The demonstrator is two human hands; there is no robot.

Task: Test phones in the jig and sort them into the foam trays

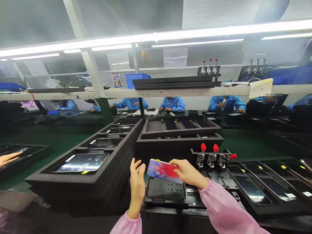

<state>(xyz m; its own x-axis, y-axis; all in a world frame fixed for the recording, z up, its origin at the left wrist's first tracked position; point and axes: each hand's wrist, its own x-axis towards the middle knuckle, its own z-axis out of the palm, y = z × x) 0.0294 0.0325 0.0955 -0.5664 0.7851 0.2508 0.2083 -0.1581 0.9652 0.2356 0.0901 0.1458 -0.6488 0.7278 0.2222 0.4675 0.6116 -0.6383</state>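
My right hand (189,173) grips a phone (162,169) with a lit red, blue and purple screen by its right end and holds it tilted just above a black fixture plate (165,191) with small holes. My left hand (137,182) is open, fingers spread, just left of the phone's left end and above the fixture's left edge. Both of my sleeves are pink.
Three red-handled toggle clamps (212,156) stand behind the fixture. A black foam tray stack (80,175) with phones lies to the left, and more trays (268,185) to the right and behind (180,130). Another person's hand (8,159) shows at far left. Workers in blue sit across the bench.
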